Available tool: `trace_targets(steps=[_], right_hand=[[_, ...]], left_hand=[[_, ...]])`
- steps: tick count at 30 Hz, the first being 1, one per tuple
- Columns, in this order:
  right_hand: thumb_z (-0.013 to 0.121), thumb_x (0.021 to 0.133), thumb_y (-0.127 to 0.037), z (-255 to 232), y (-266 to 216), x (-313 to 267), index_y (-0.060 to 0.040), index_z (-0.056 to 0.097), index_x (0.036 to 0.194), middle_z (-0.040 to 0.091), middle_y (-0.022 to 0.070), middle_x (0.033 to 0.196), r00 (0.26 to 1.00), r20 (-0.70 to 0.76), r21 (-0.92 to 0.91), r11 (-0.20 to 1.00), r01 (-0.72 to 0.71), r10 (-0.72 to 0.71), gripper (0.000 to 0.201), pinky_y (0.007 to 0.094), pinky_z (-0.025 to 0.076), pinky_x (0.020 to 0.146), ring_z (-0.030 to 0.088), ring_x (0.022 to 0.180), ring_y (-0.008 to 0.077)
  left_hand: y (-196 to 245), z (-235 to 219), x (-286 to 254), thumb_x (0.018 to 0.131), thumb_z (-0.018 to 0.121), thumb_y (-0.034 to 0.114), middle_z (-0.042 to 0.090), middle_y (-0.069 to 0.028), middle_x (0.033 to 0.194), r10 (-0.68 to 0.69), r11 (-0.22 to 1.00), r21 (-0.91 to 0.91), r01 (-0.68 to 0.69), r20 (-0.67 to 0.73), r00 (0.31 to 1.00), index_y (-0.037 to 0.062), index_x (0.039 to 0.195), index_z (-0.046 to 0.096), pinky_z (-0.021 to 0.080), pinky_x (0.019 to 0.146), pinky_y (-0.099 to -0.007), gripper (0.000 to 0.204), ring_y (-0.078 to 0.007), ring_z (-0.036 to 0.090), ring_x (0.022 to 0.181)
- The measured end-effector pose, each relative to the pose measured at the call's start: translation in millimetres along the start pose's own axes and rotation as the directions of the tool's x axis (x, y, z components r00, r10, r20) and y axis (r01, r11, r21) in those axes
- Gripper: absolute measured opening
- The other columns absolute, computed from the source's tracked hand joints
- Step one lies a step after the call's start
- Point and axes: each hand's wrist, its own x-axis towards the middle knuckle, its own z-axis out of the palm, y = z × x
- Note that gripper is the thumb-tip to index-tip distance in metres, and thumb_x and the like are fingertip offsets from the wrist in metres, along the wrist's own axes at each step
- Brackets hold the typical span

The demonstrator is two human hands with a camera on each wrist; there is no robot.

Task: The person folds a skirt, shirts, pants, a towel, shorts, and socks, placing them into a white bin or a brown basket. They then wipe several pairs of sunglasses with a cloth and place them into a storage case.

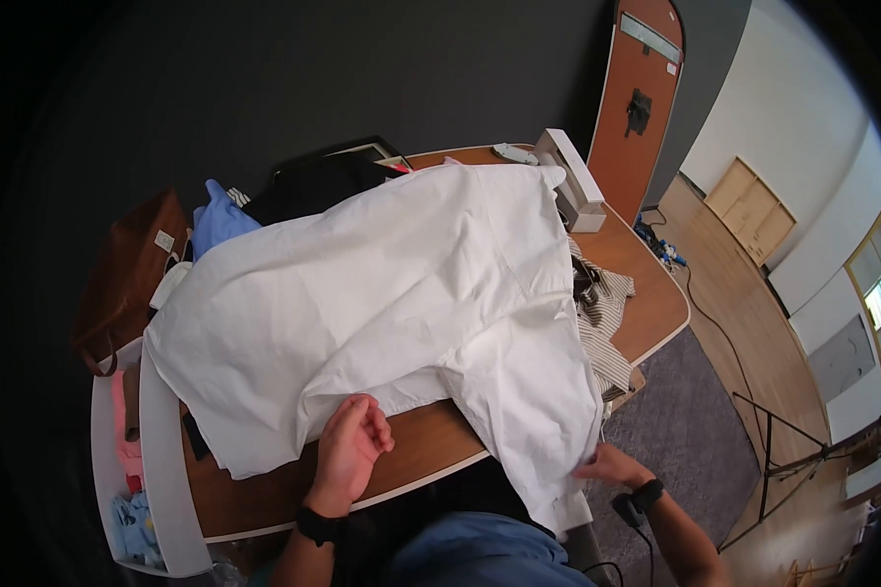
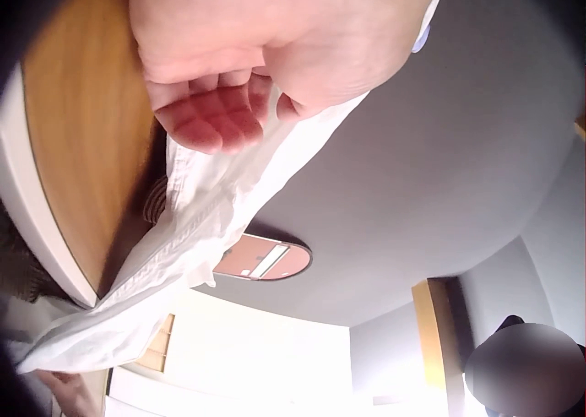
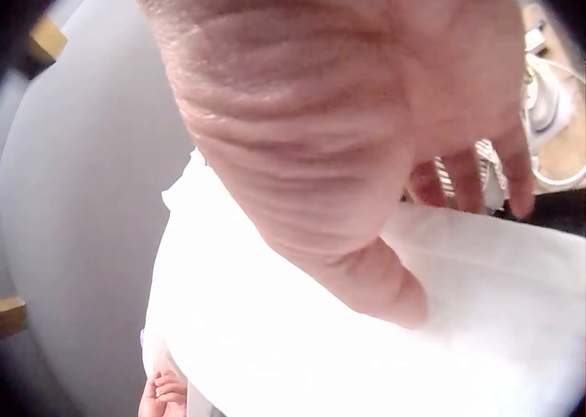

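A large white shirt (image 1: pixel 392 274) lies spread and wrinkled across the brown table (image 1: pixel 255 494), one sleeve (image 1: pixel 533 411) running out past the near edge. My left hand (image 1: pixel 352 450) is at the shirt's near edge, palm inward, fingers loosely curled with nothing in them; the left wrist view shows the fingers (image 2: pixel 215 119) bent over in front of the cloth. At the sleeve's right edge, my right hand (image 1: pixel 612 465) holds the cloth. Its thumb (image 3: pixel 389 284) lies over the white fabric in the right wrist view, the other fingers at the far side of the edge.
A white box (image 1: pixel 176 470) with folded clothes and a brown leather bag (image 1: pixel 127 274) are on the left. Blue (image 1: pixel 220 220) and black clothes (image 1: pixel 323 186) lie behind the shirt. Striped cloth (image 1: pixel 607 303) and a white carton (image 1: pixel 578 186) are on the right. A black stand (image 1: pixel 768 440) is beyond.
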Motion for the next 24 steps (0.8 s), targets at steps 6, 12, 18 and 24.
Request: trace_targets(steps=[6,12,18,24], right_hand=[[0.083,0.073,-0.017,21,-6,23,0.0039,0.049,0.133,0.059,0.0102,0.127,0.96,-0.178,0.18,0.952,0.248,-0.216,0.071,0.0322,0.042,0.102,0.056,0.114,0.0193],[0.077,0.078,-0.008,16,-11,1,0.0027,0.048,0.134,0.059,0.0082,0.128,0.98,-0.113,0.411,0.89,0.198,-0.165,0.064,0.0327,0.041,0.103,0.054,0.116,0.0175],[0.073,0.08,-0.006,-4,-30,-25,0.0002,0.036,0.142,0.053,0.0131,0.136,0.975,-0.03,0.607,0.77,0.193,-0.221,0.073,0.0376,0.043,0.103,0.057,0.118,0.0232],[0.062,0.088,-0.008,-16,-44,-41,0.0018,0.034,0.142,0.054,0.0197,0.132,0.929,-0.031,0.942,0.299,0.15,-0.37,0.061,0.044,0.052,0.096,0.06,0.115,0.0297]], left_hand=[[-7,0,0,0.099,0.048,0.023,0.053,-0.005,0.075,-0.034,0.999,-0.031,0.034,0.017,0.999,0.0076,0.096,0.053,0.044,0.063,-0.0311,0.016,-0.0162,0.052,0.067],[-14,7,-2,0.099,0.048,0.023,0.052,-0.0053,0.073,-0.029,0.999,0.037,0.028,0.017,0.999,0.0065,0.093,0.052,0.041,0.061,-0.0316,0.018,-0.0166,0.05,0.063],[-29,26,-7,0.101,0.047,0.018,0.059,-0.0082,0.086,-0.175,0.957,0.266,0.119,0.196,0.965,0.0007,0.103,0.055,0.05,0.073,-0.0314,0.019,-0.0163,0.058,0.076],[-79,45,-16,0.101,0.048,0.017,0.058,-0.014,0.123,-0.483,0.798,0.573,0.187,0.423,0.766,-0.0033,0.132,0.045,0.048,0.094,-0.0323,0.038,-0.0198,0.058,0.11]])
